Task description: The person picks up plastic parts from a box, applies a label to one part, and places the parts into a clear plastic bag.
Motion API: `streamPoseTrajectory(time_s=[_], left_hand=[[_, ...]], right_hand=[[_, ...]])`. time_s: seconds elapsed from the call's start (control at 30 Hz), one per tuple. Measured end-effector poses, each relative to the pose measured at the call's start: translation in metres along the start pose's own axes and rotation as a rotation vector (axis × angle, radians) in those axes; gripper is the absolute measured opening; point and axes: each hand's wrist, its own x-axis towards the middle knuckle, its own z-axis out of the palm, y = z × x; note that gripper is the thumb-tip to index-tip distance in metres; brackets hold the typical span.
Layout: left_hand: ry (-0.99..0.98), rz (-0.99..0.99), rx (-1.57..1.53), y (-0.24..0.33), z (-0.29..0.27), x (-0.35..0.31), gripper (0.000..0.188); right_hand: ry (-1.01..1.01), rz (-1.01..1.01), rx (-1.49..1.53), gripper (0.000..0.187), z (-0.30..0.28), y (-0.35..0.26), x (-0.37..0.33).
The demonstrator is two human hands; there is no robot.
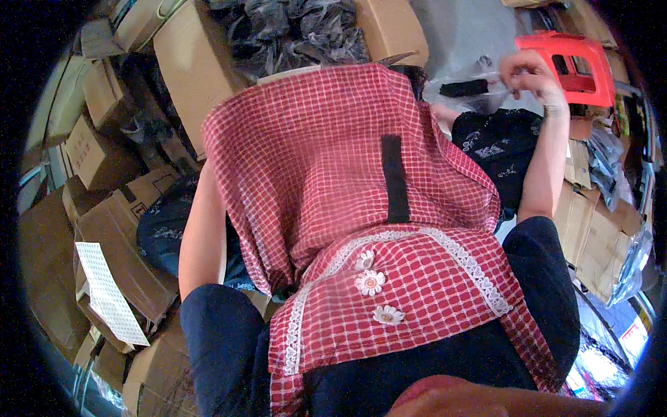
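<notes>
My right hand [531,78] is raised at the upper right, its fingers curled and slightly blurred. Whatever it may hold does not show clearly. Just left of it lie clear plastic [479,73] and a short black strip [464,87]. The red checked apron [313,153] is spread over my lap, with a longer black strip [394,177] on it. My left forearm [203,229] reaches forward behind the apron's left edge, and the cloth hides my left hand.
A red plastic frame-shaped piece [597,73] stands right beside my right hand. Ahead is a heap of dark plastic-wrapped items [292,35] between cardboard boxes [191,69]. More flattened cardboard [125,236] and a white printed sheet [111,295] lie at the left.
</notes>
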Motion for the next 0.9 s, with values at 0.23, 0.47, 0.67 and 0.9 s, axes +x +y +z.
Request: streamPoseTrajectory(time_s=[0.23,0.47,0.67,0.9], left_hand=[[0.033,-0.134,-0.132,0.007,0.025,-0.015,0.096],[-0.040,-0.075,0.058,0.015,0.016,0.006,0.115],[-0.024,-0.124,-0.042,0.024,0.037,-0.016,0.081],[-0.038,-0.124,0.145,0.021,0.050,-0.027,0.059]], right_hand=[[-0.535,0.078,0.048,0.015,0.086,0.034,0.075],[-0.387,0.036,-0.114,0.025,0.209,0.106,0.137],[-0.330,0.200,0.067,0.025,0.329,0.126,0.156],[-0.323,0.098,-0.392,0.021,0.360,0.140,0.173]])
